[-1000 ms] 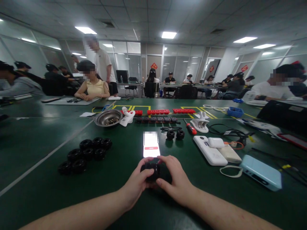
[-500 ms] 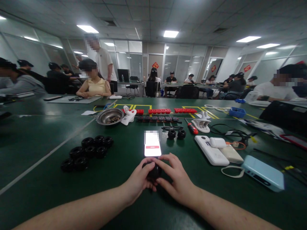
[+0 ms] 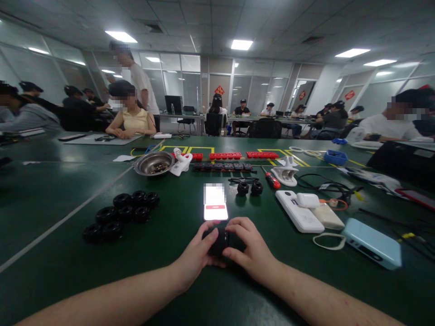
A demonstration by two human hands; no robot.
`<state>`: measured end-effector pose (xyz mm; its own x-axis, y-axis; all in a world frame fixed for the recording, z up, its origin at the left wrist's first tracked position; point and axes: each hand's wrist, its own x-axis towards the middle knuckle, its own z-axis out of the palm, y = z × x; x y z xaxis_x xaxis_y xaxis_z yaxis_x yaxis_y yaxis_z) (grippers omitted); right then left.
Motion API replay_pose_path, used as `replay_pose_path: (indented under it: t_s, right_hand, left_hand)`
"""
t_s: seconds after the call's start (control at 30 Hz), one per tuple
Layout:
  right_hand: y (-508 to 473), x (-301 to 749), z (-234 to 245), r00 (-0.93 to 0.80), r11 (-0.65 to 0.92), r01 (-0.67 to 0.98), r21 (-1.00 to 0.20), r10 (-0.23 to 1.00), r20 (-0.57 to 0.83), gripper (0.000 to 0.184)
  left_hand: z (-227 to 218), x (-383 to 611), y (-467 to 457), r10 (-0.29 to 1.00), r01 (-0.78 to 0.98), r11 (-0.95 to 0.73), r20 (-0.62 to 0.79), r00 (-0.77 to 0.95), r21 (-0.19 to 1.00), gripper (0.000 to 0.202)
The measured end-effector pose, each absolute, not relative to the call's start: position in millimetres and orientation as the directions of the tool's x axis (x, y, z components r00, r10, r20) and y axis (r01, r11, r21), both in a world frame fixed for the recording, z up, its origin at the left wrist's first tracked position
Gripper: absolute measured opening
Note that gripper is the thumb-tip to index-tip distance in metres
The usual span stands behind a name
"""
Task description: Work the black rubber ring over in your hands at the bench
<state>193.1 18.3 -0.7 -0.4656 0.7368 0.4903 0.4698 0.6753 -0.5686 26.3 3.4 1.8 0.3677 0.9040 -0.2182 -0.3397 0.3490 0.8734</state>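
Note:
Both my hands grip one small black wheel-like part (image 3: 219,242) just above the green table (image 3: 50,271). My left hand (image 3: 195,256) pinches its left side with thumb and fingers. My right hand (image 3: 249,249) wraps over its right side. A lit phone (image 3: 215,203) lies flat right behind the hands. Several black rubber wheels (image 3: 120,215) sit in a cluster to the left. Two more black wheels (image 3: 249,188) rest beyond the phone.
A metal bowl (image 3: 153,164), white clips (image 3: 181,164), red and black part strips (image 3: 224,156), a red screwdriver (image 3: 271,179), white power banks (image 3: 307,210), a blue case (image 3: 372,244) and cables lie farther out. Other people sit at surrounding tables.
My hands stay on the black part and have turned it slightly; the fingers have shifted around it. The view has drifted a little.

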Motion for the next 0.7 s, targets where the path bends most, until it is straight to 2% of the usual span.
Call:
replay_pose_path:
  t_s: [0.27,0.4,0.5,0.6,0.7]
  right_hand:
    - [10.2,194.1,3.4,-0.588,0.794,0.467,-0.39,0.608,0.533,0.047]
    - [8.5,193.2,2.6,-0.501,0.713,0.51,-0.48,0.701,0.508,0.055]
    - [12.2,192.2,2.0,-0.437,0.629,0.542,-0.557,0.777,0.453,0.036]
    - [15.6,191.9,1.7,-0.441,0.622,0.539,-0.568,0.783,0.439,0.024]
    - [16.1,192.7,2.4,-0.47,0.659,0.492,-0.569,0.751,0.464,0.03]
  left_hand:
    - [7.8,30.0,4.4,0.901,-0.294,0.373,-0.268,0.34,0.88,0.034]
    - [8.9,29.3,1.0,0.921,-0.335,0.344,-0.245,0.303,0.877,0.03]
    - [5.8,27.3,0.6,0.921,-0.35,0.336,-0.227,0.317,0.874,0.033]
    - [2.8,26.2,1.7,0.916,-0.344,0.314,-0.187,0.356,0.885,0.037]
    - [3.1,27.1,3.0,0.911,-0.322,0.329,-0.21,0.354,0.888,0.03]
